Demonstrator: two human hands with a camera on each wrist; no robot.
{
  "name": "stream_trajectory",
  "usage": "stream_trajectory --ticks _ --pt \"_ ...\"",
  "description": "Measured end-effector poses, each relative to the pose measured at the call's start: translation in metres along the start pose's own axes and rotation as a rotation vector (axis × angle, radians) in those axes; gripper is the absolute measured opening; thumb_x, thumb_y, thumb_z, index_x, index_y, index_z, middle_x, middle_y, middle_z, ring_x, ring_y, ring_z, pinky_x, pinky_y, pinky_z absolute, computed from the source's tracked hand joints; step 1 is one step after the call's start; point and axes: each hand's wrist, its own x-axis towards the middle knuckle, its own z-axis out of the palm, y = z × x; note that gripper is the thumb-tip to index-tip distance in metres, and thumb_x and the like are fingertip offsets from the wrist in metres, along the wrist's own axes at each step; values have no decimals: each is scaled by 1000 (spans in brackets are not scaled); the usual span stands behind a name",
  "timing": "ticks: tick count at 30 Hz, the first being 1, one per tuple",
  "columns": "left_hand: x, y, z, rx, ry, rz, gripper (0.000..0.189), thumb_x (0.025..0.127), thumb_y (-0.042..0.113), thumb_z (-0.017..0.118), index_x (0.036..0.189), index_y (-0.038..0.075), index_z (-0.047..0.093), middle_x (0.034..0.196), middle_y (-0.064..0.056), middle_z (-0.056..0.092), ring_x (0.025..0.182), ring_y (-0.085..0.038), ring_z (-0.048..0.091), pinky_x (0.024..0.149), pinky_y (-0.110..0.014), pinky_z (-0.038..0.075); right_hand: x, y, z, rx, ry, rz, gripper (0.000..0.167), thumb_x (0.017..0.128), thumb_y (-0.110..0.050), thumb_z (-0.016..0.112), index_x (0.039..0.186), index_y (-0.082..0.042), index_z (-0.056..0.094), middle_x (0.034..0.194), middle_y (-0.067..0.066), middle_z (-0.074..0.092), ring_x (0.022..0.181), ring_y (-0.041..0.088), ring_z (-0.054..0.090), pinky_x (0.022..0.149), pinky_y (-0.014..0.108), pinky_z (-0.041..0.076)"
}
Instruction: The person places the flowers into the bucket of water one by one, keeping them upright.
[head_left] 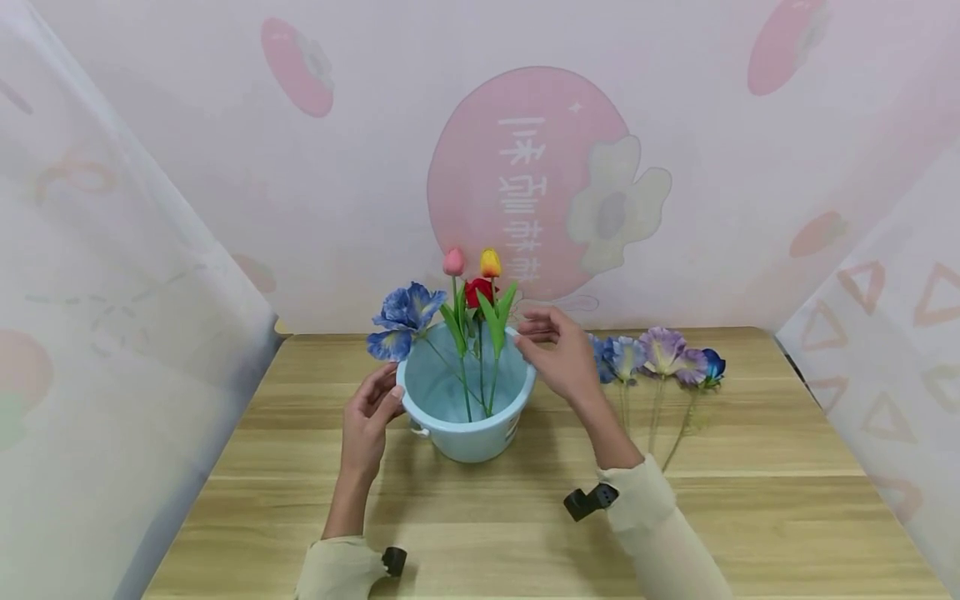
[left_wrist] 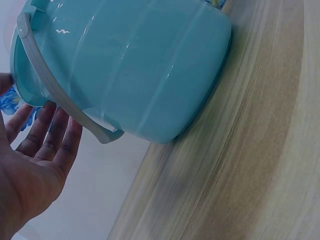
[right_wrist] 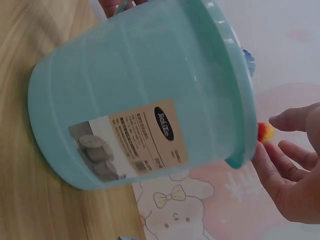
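Two hands at a light blue bucket [head_left: 465, 446], which stands upright on the wooden table [head_left: 480, 542] between them. The left hand [head_left: 367, 425] holds the bucket's left rim, the thumb at the edge and the fingers along the outer wall — the rim lies between them. The grey handle [left_wrist: 65, 95] hangs beside these fingers. The right hand [head_left: 566, 354] is at the opposite rim, its thumb and fingers apart and clamped on nothing; whether a fingertip touches the rim cannot be told. A printed label [right_wrist: 127, 142] marks the wall on this side. Four flowers stand in the bucket: a pink tulip [head_left: 453, 262], a yellow-and-red tulip [head_left: 491, 262] and a red rose [head_left: 477, 292] near the middle, and a blue flower [head_left: 405, 317] leaning over the rim above the left hand. More flowers, among them a purple bloom [head_left: 663, 350], lie on the table — to the right of the right hand.
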Motion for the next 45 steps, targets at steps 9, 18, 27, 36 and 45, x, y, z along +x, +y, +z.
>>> stream_trajectory --ticks 9,18,27,36,45 --pt "0 0 0 8 4 -1 43 107 9 64 149 0 59 125 2 72 110 -11 72 83 -25 66 -25 15 -35 30 43 6 41 100 -10 76 139 -3 64 126 20 72 112 33 73 81 26 67" --pt "0 0 1 9 12 1 43 107 8 63 149 -2 59 125 1 73 109 -11 72 83 -24 66 -44 24 -60 44 46 52 43 103 -14 74 143 -3 61 132 20 69 108 16 72 87 32 68" --pt "-1 1 2 0 11 0 42 107 8 63 148 -2 59 124 2 74 110 -12 73 82 -24 66 -56 28 -72 47 65 112 43 103 -13 73 143 -3 60 133 21 68 110 17 72 88 28 67" --pt "-1 0 2 12 16 -1 42 107 9 63 148 0 60 124 2 72 110 -11 72 83 -24 66 -61 39 -84 46 82 139 44 104 -15 72 144 -1 59 136 27 65 105 6 71 87 27 66" --pt "-1 0 2 13 21 -1 42 108 9 63 148 0 59 124 3 72 109 -10 72 83 -24 66 -64 49 -100 74 105 175 46 105 -15 70 147 0 56 137 25 64 104 3 71 87 25 66"
